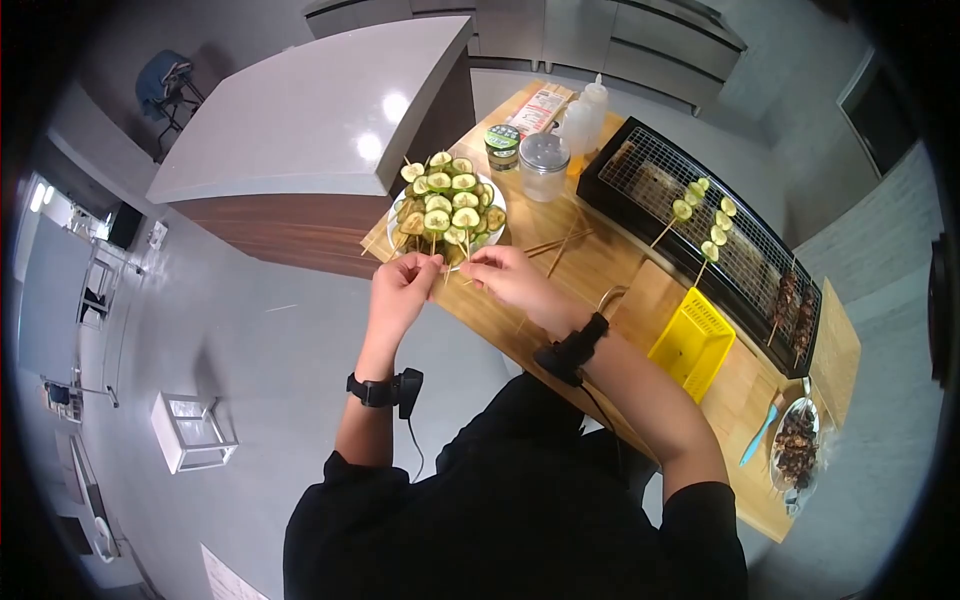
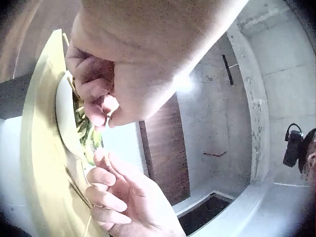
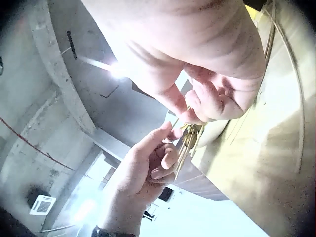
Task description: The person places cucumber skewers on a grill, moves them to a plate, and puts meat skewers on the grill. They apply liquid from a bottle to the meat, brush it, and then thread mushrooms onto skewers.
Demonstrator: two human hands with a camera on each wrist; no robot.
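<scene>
A white plate (image 1: 501,229) at the table's near left corner carries a heap of skewered green-rimmed slices (image 1: 437,202). Both hands are at its near edge. The left hand (image 1: 404,283) pinches a skewer stick between thumb and fingers; in the right wrist view that hand (image 3: 148,168) is beside several stick ends (image 3: 183,150). Thumb and fingertips of the right hand (image 1: 507,275) pinch another stick close by. In the left wrist view the left hand (image 2: 106,84) is above the right hand (image 2: 131,197), apart from it, with slices partly hidden behind the fingers.
A black grill (image 1: 650,165) holds two slice skewers (image 1: 720,228) and some meat skewers (image 1: 785,300). Around it are a yellow basket (image 1: 692,345), a blue-handled brush (image 1: 760,435), a plate of meat (image 1: 797,445), a lidded jar (image 1: 544,165), a green-labelled jar (image 1: 502,147) and bottles (image 1: 594,100).
</scene>
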